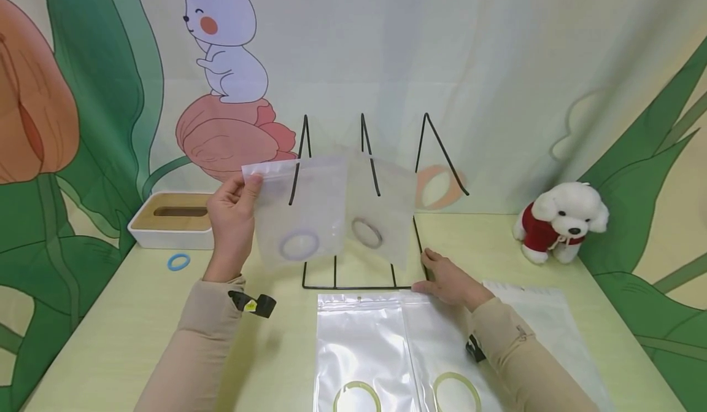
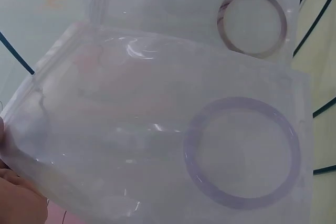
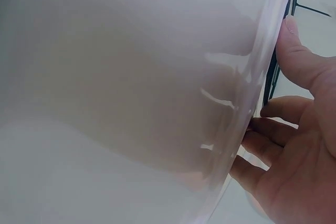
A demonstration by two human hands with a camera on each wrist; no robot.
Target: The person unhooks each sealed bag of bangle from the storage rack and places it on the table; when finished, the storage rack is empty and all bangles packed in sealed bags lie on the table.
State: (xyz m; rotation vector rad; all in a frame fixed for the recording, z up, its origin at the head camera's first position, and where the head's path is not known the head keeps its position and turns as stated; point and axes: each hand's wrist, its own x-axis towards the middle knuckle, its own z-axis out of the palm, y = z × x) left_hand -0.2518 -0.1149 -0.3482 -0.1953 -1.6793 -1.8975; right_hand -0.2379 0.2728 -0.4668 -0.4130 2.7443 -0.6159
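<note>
My left hand point(image 1: 232, 218) pinches the top left corner of a translucent zip bag point(image 1: 270, 200), which holds a lavender ring point(image 2: 191, 153). The bag overlaps the left prong of a black wire rack point(image 1: 359, 287). Behind and to its right, a second translucent bag point(image 1: 394, 197) with a brownish ring point(image 2: 221, 22) inside hangs at the middle prong. At the front right corner of the rack's base rests my right hand point(image 1: 450, 280), its thumb and fingertips touching the wire, as the right wrist view shows along the black wire point(image 3: 272, 72).
In front of the rack lie flat clear bags point(image 1: 359, 332), two showing yellow-green rings point(image 1: 457, 375). A blue ring point(image 1: 178, 262) sits by a white box with a wooden lid point(image 1: 171, 237) at left. A plush dog point(image 1: 563, 218) sits at right.
</note>
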